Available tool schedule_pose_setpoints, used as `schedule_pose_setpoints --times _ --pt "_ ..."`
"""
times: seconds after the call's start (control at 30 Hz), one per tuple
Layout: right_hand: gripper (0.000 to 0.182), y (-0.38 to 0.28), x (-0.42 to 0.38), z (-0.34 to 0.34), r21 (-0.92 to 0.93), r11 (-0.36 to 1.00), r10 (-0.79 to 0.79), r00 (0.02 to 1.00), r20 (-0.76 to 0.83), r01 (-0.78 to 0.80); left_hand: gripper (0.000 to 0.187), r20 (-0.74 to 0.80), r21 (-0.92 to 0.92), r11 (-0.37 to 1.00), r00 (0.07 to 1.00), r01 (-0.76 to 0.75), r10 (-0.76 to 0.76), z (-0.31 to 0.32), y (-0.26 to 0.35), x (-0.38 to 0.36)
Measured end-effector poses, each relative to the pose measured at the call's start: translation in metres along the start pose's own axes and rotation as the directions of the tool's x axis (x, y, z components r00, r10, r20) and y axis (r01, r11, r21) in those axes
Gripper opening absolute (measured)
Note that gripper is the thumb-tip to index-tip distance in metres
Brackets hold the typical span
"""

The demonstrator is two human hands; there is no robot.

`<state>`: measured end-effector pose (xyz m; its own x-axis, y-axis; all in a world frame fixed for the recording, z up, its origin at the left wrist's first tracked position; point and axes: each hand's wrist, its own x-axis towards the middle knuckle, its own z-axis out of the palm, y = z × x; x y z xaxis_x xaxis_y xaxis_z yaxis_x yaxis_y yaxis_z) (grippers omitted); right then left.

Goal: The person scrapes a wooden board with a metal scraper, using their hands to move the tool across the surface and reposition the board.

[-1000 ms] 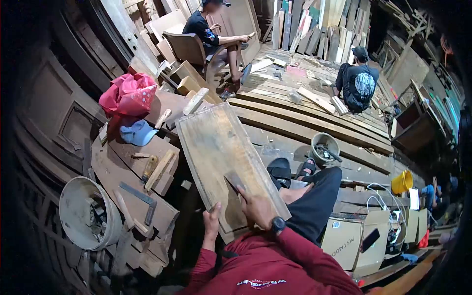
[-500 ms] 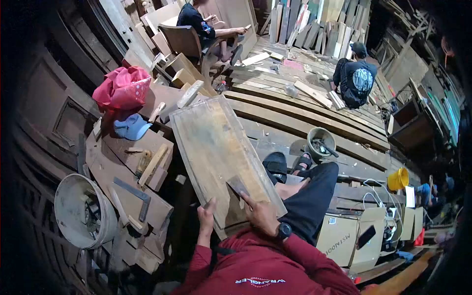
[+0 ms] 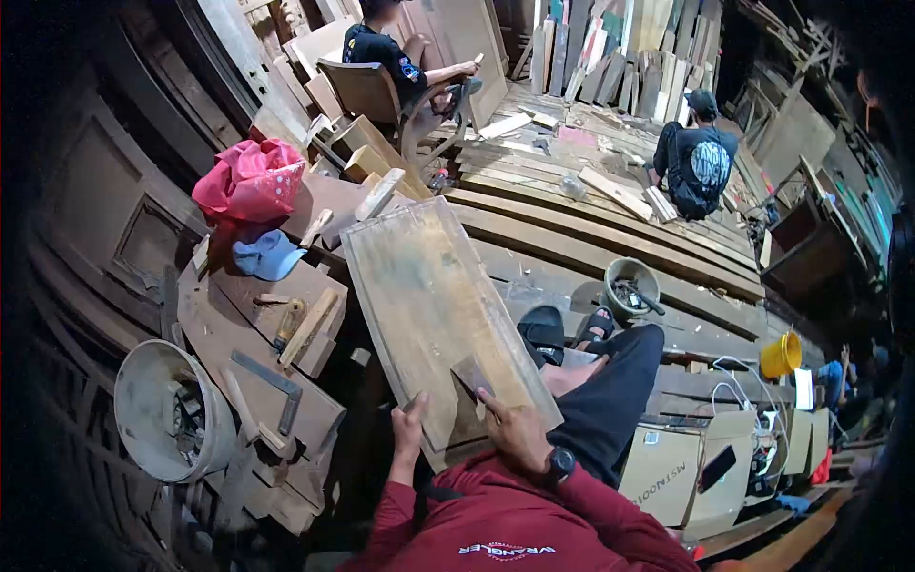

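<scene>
My right hand [image 3: 515,429], pinching the scraper [image 3: 474,377], has slid nearer along the wooden panel [image 3: 429,296]; my left hand [image 3: 412,419] still grips its near edge.

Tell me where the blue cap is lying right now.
In the head view the blue cap lies at upper left, just below the red cloth bundle and left of the wooden panel that the person holds.

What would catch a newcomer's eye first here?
The long worn wooden panel lies centre, the left hand gripping its near edge, the right hand pressing a small flat scraper on it. A bright pink cloth bundle sits upper left; a yellow plastic bucket stands right.
</scene>
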<state>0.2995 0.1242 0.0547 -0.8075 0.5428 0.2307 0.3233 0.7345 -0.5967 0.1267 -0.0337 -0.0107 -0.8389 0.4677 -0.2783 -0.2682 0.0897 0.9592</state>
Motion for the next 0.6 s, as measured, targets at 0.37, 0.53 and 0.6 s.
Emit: schedule_pose_setpoints --times 0.37,0.53,0.6 --pt "0.043 -0.009 0.096 0.031 -0.121 0.990 0.066 0.998 -0.012 -0.067 0.056 -0.045 -0.019 0.999 0.998 -0.038 0.037 0.001 0.005 0.005" --pt "0.047 -0.011 0.011 -0.009 -0.128 0.989 0.095 0.985 0.146 -0.076 0.050 0.031 -0.007 0.999 0.998 0.046 -0.045 0.002 0.012 -0.005" --pt "0.043 -0.006 0.006 -0.002 -0.106 0.990 0.105 0.989 0.105 -0.094 0.047 0.028 -0.036 0.998 0.998 0.053 -0.052 0.006 0.012 -0.010"
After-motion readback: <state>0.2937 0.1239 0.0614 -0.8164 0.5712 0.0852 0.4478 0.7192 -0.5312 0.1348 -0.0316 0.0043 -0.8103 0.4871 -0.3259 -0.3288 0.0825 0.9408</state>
